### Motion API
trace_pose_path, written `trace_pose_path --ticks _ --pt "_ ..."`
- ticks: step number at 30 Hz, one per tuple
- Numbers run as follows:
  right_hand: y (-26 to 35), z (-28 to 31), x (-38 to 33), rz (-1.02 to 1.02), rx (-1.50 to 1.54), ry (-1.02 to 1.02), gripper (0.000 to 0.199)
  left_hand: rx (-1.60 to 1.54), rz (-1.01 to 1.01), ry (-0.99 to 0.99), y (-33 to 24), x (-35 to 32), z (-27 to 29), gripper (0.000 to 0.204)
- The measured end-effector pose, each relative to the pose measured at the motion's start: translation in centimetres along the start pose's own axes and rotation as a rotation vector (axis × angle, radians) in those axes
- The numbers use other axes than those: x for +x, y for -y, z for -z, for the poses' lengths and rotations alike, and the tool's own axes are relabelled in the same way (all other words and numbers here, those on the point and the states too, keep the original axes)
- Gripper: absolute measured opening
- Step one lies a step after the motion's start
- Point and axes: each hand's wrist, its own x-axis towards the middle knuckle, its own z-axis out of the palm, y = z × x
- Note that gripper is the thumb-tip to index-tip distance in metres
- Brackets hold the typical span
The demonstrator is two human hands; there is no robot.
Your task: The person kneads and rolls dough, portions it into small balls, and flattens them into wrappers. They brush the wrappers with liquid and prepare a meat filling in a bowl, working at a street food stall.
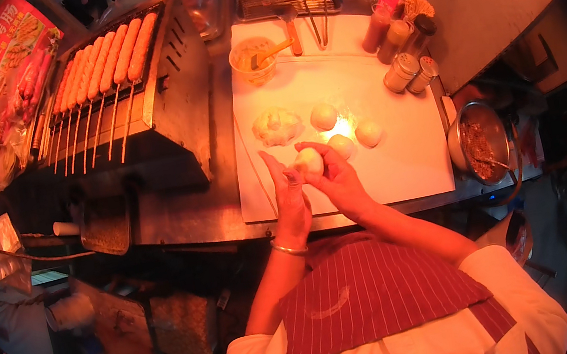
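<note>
A pale, smooth ball of dough [309, 163] is between my hands over the near part of a white board [389, 178]. My right hand [342, 184] grips its right side with bent fingers. My left hand [290, 198], a bangle on its wrist, cups the left side, with the thumb against the dough and some fingers pointing up. Just beyond, three similar dough balls [324, 116] lie on the board under bright light. To their left is a larger, uneven lump of dough [276, 126].
A grill [167, 84] with skewered sausages [103, 61] stands left. A tub with a brush [253, 62], tongs [319, 25] and a wire rack [254, 2] are at the back. Bottles and shakers [402, 72] line the right; beyond sits a metal bowl of filling [479, 144].
</note>
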Motion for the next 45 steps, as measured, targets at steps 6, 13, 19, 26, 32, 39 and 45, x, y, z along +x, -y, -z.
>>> trace_pose_path --ticks 6,13,19,26,32,39,45 --pt "-0.8 1.0 -0.1 0.211 -0.529 0.171 0.069 -0.082 -0.013 -0.044 -1.9 0.4 -0.8 0.040" --pt "0.3 -0.5 -0.5 -0.032 -0.383 0.039 0.065 -0.020 -0.059 0.079 -1.4 0.6 -0.1 0.052" --pt "1.1 -0.1 -0.1 0.065 -0.563 0.178 0.073 0.109 -0.014 0.121 -1.7 0.1 -0.1 0.060" --pt "1.0 0.1 -0.2 -0.019 -0.008 0.019 0.077 0.034 -0.103 -0.040 -2.0 0.8 -0.6 0.041" --pt "0.7 0.1 -0.3 -0.252 -0.021 0.003 0.065 0.221 -0.157 0.112 -2.1 0.7 -0.4 0.064" --pt "-0.3 1.1 0.7 0.300 -0.678 0.256 0.067 -0.142 0.158 0.114 -0.6 1.4 1.2 0.069" --pt "0.0 1.2 0.0 -0.152 0.084 0.031 0.076 0.308 -0.030 0.128 -1.1 2.0 0.7 0.059"
